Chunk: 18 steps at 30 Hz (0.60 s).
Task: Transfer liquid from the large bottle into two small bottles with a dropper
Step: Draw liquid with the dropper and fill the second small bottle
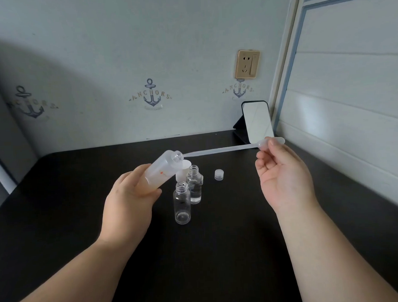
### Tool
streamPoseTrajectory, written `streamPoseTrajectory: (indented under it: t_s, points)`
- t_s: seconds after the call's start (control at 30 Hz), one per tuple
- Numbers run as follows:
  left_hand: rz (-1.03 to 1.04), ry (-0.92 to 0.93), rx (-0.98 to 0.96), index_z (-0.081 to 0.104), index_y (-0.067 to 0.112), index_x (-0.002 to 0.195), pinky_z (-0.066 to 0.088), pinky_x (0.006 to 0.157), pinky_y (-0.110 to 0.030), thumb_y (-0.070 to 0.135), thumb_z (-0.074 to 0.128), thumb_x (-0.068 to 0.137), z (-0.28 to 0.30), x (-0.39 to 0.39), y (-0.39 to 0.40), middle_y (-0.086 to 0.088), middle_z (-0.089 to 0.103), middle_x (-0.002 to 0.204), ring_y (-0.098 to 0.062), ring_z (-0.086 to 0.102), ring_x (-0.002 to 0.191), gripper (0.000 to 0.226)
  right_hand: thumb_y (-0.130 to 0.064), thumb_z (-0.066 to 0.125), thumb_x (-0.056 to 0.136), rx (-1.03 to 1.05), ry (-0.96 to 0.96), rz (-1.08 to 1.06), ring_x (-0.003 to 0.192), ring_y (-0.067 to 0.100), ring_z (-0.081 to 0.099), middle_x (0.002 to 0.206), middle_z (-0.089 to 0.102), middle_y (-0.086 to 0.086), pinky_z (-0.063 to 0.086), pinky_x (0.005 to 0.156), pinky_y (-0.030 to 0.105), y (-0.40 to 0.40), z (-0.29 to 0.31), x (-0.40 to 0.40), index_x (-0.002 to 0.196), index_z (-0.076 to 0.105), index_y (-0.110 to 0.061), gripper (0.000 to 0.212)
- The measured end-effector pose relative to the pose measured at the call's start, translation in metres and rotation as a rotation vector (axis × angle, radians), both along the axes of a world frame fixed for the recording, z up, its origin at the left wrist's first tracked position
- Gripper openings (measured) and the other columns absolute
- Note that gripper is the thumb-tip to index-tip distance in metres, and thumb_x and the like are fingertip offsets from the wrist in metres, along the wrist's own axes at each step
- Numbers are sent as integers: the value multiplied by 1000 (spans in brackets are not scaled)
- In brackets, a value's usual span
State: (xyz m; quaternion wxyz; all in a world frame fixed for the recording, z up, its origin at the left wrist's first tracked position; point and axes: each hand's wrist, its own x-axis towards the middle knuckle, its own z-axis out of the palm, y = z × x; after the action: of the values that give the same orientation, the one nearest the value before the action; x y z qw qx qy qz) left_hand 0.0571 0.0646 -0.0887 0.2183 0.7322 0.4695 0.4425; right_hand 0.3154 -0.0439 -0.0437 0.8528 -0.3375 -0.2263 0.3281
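Observation:
My left hand (127, 203) grips the large frosted bottle (162, 169) and holds it tilted, its open mouth pointing up and to the right. My right hand (282, 170) pinches the bulb of a long clear dropper (220, 149), which lies almost level with its tip right at the large bottle's mouth. Two small clear bottles stand open on the black table below. The near small bottle (181, 203) looks empty. The far small bottle (194, 185) holds some clear liquid.
A small ribbed cap (219, 174) lies on the black table (219, 251) right of the bottles. A white cap (182, 171) stands behind them, partly hidden. A mirror on a dark stand (256, 121) leans in the back right corner. Walls close the back and right sides.

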Motion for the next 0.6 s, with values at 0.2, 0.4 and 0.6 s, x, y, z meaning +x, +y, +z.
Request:
streamPoseTrajectory:
  t_s: [0.2, 0.4, 0.6]
  points:
    - [-16, -9, 16, 61, 41, 129, 35, 80, -11, 17, 78, 83, -2, 1, 0, 34, 51, 105, 4, 46, 100, 54, -8, 70, 91, -41, -92, 22, 66, 13, 68, 84, 76, 7, 53, 60, 21, 1, 0, -5, 83, 81, -13, 15]
    - [-33, 21, 30, 60, 40, 132, 36, 93, -21, 18, 78, 83, -2, 2, -1, 27, 52, 114, -1, 47, 109, 56, -9, 71, 90, -38, -143, 80, 69, 13, 71, 85, 77, 7, 54, 61, 20, 4, -1, -22, 81, 81, -15, 15]
    - [-39, 47, 55, 59, 40, 134, 36, 95, -22, 18, 79, 83, -3, 3, -1, 27, 50, 116, -3, 47, 114, 59, -17, 71, 85, -59, -291, 139, 73, 16, 72, 88, 78, 8, 55, 64, 22, 7, -2, -40, 81, 81, -18, 11]
